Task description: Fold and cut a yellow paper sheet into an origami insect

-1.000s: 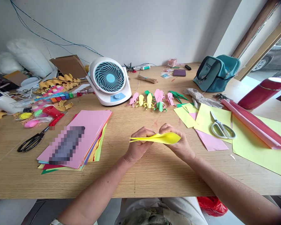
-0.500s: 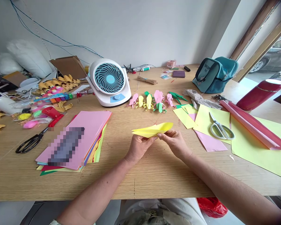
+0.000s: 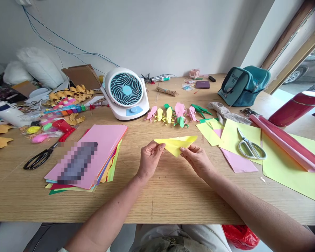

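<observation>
You hold a folded yellow paper (image 3: 176, 145) above a wooden table (image 3: 170, 199), your left hand (image 3: 149, 159) gripping its left end in a narrow pinch, your right hand (image 3: 197, 159) pinching its lower right edge, before a row of pink, yellow and green paper figures (image 3: 169, 114).

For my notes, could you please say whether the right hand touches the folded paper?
Touching: the head view shows the right hand pinching the folded paper.
</observation>
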Action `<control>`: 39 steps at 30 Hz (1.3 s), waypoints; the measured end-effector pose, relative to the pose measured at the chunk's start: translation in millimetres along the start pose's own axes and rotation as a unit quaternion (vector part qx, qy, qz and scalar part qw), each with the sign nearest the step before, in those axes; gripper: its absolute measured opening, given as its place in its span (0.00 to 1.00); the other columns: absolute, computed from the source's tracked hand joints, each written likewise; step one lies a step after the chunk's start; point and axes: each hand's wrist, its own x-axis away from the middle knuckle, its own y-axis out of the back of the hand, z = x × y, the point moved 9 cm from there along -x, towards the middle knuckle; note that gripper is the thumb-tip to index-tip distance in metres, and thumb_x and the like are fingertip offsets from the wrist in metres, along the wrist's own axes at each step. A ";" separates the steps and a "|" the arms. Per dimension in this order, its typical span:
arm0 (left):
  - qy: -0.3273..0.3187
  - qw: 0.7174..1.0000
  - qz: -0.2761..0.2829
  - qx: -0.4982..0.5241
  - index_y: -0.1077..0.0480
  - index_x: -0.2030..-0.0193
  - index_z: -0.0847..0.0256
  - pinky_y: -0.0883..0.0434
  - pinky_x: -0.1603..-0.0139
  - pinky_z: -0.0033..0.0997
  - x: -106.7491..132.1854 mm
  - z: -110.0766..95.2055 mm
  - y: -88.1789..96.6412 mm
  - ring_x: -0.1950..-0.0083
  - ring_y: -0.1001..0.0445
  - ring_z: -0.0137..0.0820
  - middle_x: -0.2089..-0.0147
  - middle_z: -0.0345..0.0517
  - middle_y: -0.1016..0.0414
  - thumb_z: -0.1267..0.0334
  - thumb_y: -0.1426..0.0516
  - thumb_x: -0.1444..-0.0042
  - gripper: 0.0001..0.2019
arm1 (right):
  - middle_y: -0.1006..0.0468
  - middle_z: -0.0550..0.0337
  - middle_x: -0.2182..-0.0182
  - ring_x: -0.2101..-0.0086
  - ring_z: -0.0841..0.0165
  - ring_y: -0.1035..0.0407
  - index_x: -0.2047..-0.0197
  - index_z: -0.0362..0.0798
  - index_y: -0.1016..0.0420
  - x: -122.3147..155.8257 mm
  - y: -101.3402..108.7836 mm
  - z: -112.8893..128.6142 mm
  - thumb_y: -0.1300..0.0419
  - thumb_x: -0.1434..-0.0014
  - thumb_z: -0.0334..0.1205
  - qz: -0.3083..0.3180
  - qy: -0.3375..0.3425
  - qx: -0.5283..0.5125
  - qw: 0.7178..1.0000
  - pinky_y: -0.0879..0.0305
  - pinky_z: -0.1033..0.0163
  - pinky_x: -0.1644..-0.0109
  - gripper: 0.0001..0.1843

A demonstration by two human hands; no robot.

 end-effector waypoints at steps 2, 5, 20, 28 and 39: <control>0.002 1.000 -0.003 0.004 0.31 0.77 0.62 0.35 0.66 0.24 -1.3 0.6 2.2 0.71 0.33 0.25 0.76 0.38 0.32 0.52 0.39 0.42 0.18 | 0.26 0.62 0.74 0.68 0.68 0.34 0.72 0.50 0.20 -0.2 0.0 -0.5 0.26 0.56 0.50 0.003 0.002 0.000 1.000 0.37 0.61 0.56 0.14; 0.010 1.000 -0.002 0.011 0.31 0.77 0.62 0.36 0.66 0.24 -2.2 3.6 2.6 0.70 0.34 0.24 0.76 0.38 0.33 0.52 0.39 0.42 0.19 | 0.26 0.63 0.73 0.68 0.70 0.35 0.73 0.50 0.20 -0.3 0.0 -1.8 0.26 0.56 0.49 0.004 0.003 0.000 1.000 0.38 0.61 0.56 0.14; 0.065 0.996 -0.007 0.058 0.34 0.78 0.62 0.41 0.69 0.24 -0.9 16.0 0.1 0.72 0.40 0.23 0.77 0.36 0.37 0.54 0.37 0.45 0.18 | 0.24 0.61 0.72 0.69 0.71 0.36 0.71 0.48 0.20 -0.1 -8.0 -2.3 0.25 0.57 0.49 0.024 0.009 0.018 1.000 0.39 0.63 0.63 0.16; 0.087 0.993 -0.015 0.076 0.34 0.77 0.62 0.40 0.70 0.24 0.0 14.9 -1.4 0.74 0.39 0.23 0.78 0.35 0.37 0.55 0.35 0.48 0.17 | 0.28 0.65 0.78 0.72 0.71 0.37 0.77 0.47 0.25 1.5 -11.9 0.1 0.24 0.60 0.46 0.030 0.007 0.039 0.999 0.38 0.63 0.63 0.16; 0.127 0.978 -0.042 0.157 0.34 0.76 0.62 0.40 0.73 0.20 -2.3 18.3 3.2 0.75 0.39 0.20 0.78 0.33 0.36 0.54 0.30 0.56 0.19 | 0.22 0.60 0.74 0.68 0.66 0.31 0.71 0.46 0.20 0.2 -11.0 -0.8 0.26 0.58 0.53 0.037 0.010 0.078 0.996 0.34 0.61 0.62 0.19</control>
